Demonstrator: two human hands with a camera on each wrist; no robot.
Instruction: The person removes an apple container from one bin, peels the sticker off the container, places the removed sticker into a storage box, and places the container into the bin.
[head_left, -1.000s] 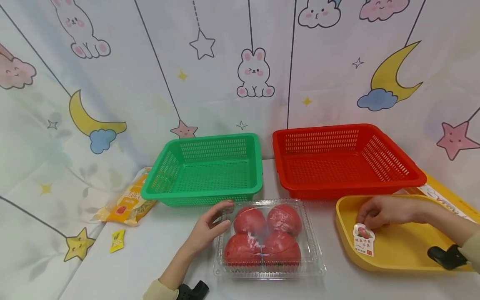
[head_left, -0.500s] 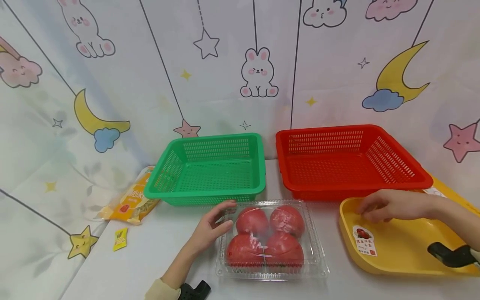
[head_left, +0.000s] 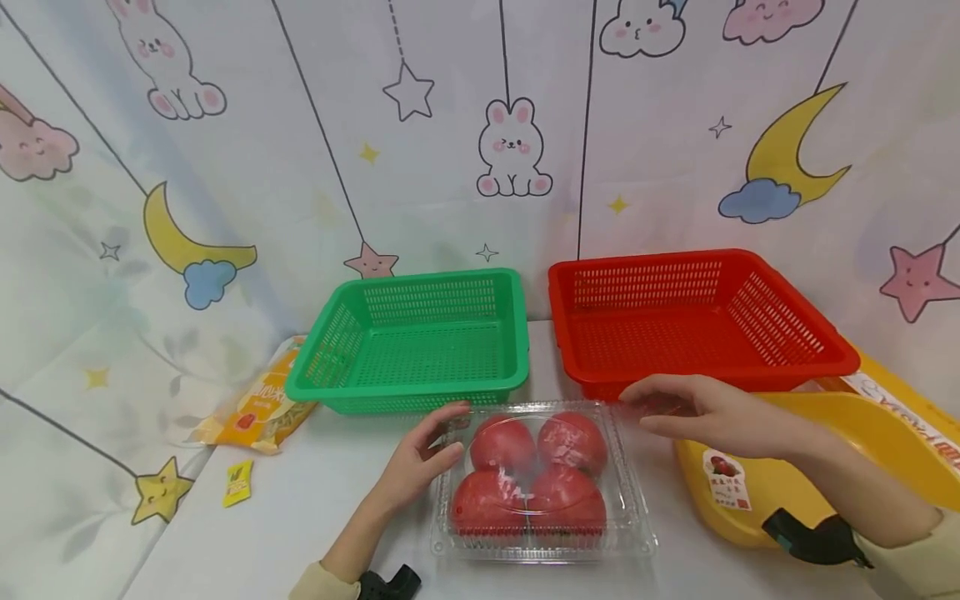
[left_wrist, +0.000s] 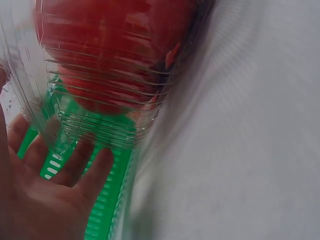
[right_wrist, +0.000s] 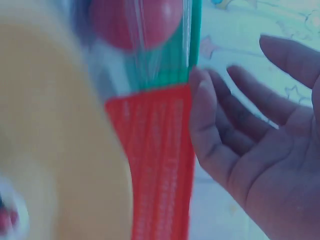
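Note:
In the head view a clear plastic clamshell box [head_left: 626, 517] holds several round red fruits [head_left: 502, 446]; their exact kind is unclear. My left hand [head_left: 416, 462] is at the box's upper left corner, fingers relaxed and extended. In the left wrist view, the left fingers [left_wrist: 95, 172] reach along the ribbed wall of the box. My right hand [head_left: 701, 412] hovers just right of the box, fingers loosely bent and holding nothing. It is above the left rim of a yellow tray [head_left: 825, 408], which has a white fruit label [head_left: 726, 479] on its left inner side.
Behind the box stand a green basket [head_left: 427, 350] and a red basket [head_left: 660, 333]. An orange snack bag [head_left: 262, 408] leans by the green basket, near a small yellow packet [head_left: 237, 483]. At right lies a yellow package [head_left: 911, 417]. A patterned cloth [head_left: 300, 167] hangs behind.
My right hand has lifted out of the yellow tray and moved left to the box, leaving the label in the tray. My left hand stays at the box's corner.

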